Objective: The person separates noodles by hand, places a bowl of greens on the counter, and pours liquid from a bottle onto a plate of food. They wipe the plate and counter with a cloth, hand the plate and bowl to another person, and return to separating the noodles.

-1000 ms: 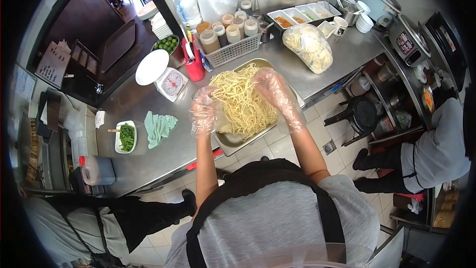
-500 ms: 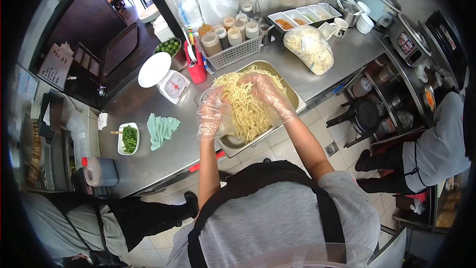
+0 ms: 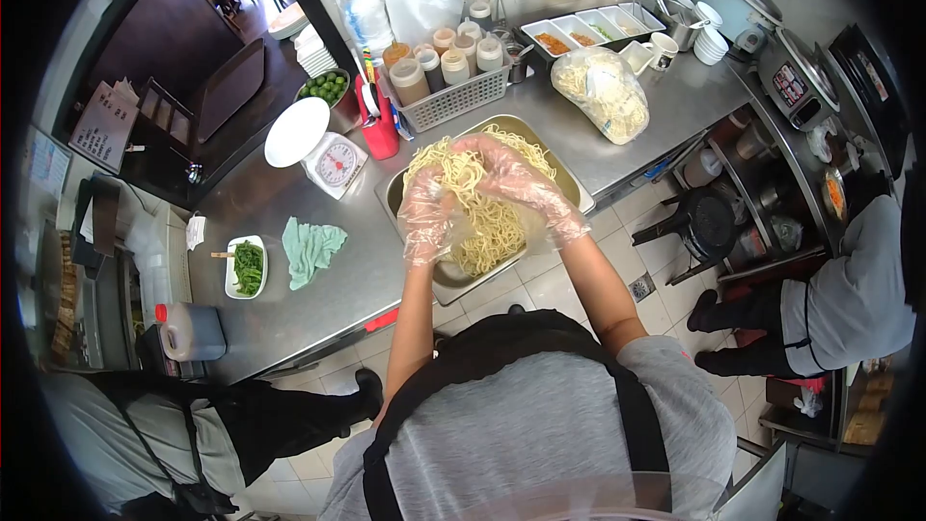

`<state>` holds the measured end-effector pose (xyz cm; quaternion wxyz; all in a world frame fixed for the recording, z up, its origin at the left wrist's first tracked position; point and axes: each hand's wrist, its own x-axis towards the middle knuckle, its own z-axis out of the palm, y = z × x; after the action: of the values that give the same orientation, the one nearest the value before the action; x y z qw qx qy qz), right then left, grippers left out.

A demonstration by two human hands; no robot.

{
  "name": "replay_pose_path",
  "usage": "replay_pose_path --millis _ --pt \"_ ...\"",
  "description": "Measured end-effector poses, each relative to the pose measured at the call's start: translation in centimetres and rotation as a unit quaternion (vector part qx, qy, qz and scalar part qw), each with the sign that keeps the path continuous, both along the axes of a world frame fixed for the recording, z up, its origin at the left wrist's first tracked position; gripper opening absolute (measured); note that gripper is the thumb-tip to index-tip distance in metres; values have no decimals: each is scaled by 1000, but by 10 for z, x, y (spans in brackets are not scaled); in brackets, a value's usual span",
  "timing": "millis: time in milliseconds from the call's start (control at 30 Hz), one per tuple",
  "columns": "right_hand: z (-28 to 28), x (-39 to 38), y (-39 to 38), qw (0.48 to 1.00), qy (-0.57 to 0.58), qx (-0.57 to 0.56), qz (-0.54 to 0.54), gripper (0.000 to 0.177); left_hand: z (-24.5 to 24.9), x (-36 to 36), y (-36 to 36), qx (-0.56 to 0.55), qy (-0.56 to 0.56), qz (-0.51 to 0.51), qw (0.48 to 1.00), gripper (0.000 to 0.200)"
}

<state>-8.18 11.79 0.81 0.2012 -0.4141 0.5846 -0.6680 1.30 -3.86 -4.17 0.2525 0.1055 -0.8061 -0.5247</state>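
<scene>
Both my hands wear clear plastic gloves and are over a steel tray (image 3: 585, 195) heaped with yellow noodles (image 3: 497, 232). My left hand (image 3: 427, 212) is at the tray's left side, its fingers curled round a clump of noodles. Opposite it, my right hand (image 3: 511, 174) reaches in from the right, fingers bent over the same raised clump. Strands hang between the two hands onto the pile below. Some fingertips are hidden among the noodles.
Left of the tray are a dial scale (image 3: 335, 164), a green cloth (image 3: 313, 251) and a bowl of greens (image 3: 248, 268). Behind stands a basket of bottles (image 3: 453, 101); a bag of food (image 3: 602, 95) lies back right. Co-workers stand at left (image 3: 145, 434) and right (image 3: 854, 280).
My hands have come closer together, the left one moving right. A clump of noodles is now gathered between them, and more of the tray's left side shows.
</scene>
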Motion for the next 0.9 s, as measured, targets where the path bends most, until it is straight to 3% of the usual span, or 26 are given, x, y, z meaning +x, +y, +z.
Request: replay_pose_path --millis 67,100,200,233,300,400,433,500,533,633,767,867,900 --pt "-7 -4 8 999 -20 40 -3 50 -10 -4 -9 30 40 -10 999 33" --pt "4 0 16 984 126 104 -66 55 -6 -3 -11 36 50 -20 998 32" --pt "-6 0 21 911 241 277 -189 52 -1 -1 -16 143 16 -24 989 30" --pt "11 5 23 874 235 381 -190 51 5 1 -16 177 17 -23 984 30" --pt "-10 2 23 866 259 382 -194 47 9 3 -20 230 -19 -14 973 35" --pt "-38 -4 13 889 248 322 -212 40 9 -1 -22 68 61 -84 992 41" --pt "-41 -5 10 901 235 291 -219 38 9 -1 -20 47 42 -95 993 43" --pt "-30 -6 10 943 114 260 -173 34 8 -1 -11 3 6 -116 993 48" --pt "-19 -6 9 958 52 241 -149 32 14 0 -5 -45 5 -105 993 52" --pt "-6 -6 7 982 27 155 -107 31 20 0 15 -182 13 -54 982 58" --pt "8 -2 13 981 68 153 -98 31 5 -3 13 21 -43 -23 999 39" --pt "4 -2 17 959 114 182 -184 34 0 -5 -3 4 22 -18 1000 31" --pt "3 -3 19 936 150 218 -233 35 -1 -8 -8 53 23 -16 998 30"
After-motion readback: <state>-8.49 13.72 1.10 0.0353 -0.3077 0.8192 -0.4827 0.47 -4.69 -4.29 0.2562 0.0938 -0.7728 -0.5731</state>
